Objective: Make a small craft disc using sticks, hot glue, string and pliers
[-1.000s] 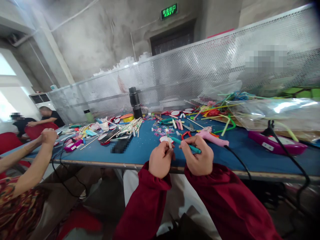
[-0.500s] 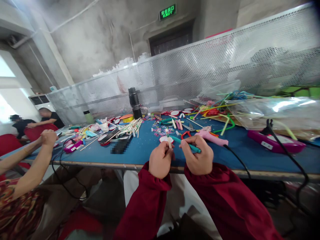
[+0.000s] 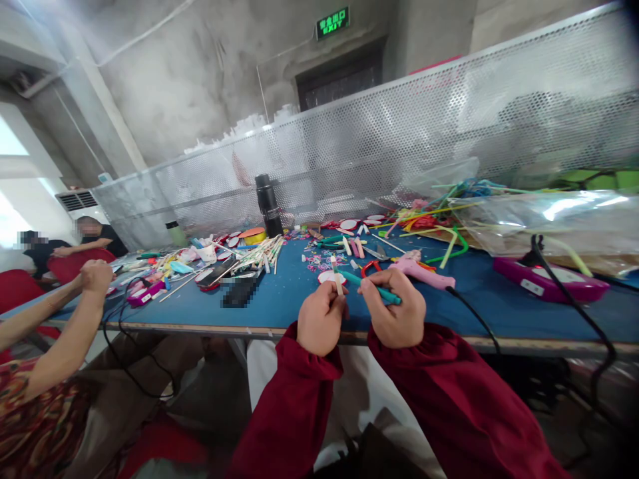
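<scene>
Pale stick (image 3: 338, 279): stood nearly upright just below frame centre, pinched in the closed grip of the left hand (image 3: 319, 322), just left of the teal tool (image 3: 352, 278) clasped slantwise by the right hand (image 3: 398, 309).

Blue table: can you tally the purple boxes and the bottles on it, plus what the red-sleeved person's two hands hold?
Purple boxes: 2
Bottles: 2
Pale stick in the left hand: 1
Teal tool in the right hand: 1
Total: 6
</scene>
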Motion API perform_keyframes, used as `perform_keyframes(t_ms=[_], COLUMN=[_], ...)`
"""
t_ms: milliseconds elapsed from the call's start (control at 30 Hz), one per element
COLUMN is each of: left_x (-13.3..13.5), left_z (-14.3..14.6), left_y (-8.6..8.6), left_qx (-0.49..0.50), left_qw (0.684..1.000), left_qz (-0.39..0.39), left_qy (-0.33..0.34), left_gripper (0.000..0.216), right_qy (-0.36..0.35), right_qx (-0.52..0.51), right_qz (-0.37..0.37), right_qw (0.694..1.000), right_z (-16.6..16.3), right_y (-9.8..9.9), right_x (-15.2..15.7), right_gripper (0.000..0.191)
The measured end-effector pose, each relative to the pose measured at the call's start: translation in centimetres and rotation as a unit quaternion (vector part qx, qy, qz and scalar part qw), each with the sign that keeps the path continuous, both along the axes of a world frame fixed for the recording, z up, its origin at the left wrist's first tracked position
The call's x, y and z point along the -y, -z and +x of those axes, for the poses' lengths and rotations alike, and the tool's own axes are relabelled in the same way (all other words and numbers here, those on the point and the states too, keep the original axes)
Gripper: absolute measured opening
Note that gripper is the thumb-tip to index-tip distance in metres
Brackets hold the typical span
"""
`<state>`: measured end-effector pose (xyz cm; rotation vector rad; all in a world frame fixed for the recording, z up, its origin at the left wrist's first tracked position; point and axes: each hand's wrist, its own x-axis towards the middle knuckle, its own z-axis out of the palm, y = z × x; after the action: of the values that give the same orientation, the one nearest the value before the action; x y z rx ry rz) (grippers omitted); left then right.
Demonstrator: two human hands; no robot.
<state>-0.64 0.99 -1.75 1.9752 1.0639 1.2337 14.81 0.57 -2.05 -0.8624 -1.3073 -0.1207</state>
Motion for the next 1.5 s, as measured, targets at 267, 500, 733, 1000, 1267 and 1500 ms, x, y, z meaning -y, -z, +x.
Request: perform_keyframes(t_ms=[267,500,733,1000,1267,1500], left_x=[-0.01,0.16,0.10,0.13,0.12,0.19], left_z=[0.02,-0.01,0.00,0.05,-0.02,0.01], left_y=[-0.07,-0.24,-0.12,-0.25,-0.13,-0.34], left_qx=[0.001,-0.011,-0.019,-0.015,-0.012,-0.019], left_qw=[1.000,1.000,1.000,1.000,1.000,1.000], left_qz=[-0.002,0.002,0.009,0.010,0.006,0.008], left_qy=[0.003,-0.005,-0.008,-0.008,-0.009,-0.011], left_gripper=[0.012,0.012,0.013,0.014,0.014,0.013], right_qy=[-0.014,-0.021,-0.018,-0.033,-0.034,-0.027], right_qx=[-0.002,-0.003,0.012,0.009,0.015,0.009], right_qz=[0.006,0.012,0.014,0.014,0.013,0.015], right_qw=[1.000,1.000,1.000,0.999,0.999,0.999], right_z=[0.03,0.03,0.03,0.11,0.03,0.07], right_y=[0.07,0.04,0.00,0.15,0.03,0.05], right_x=[-0.01,-0.05,-0.04,-0.03,0.11,0.02], right_gripper=[0.016,0.016,0.017,0.017,0.016,0.017])
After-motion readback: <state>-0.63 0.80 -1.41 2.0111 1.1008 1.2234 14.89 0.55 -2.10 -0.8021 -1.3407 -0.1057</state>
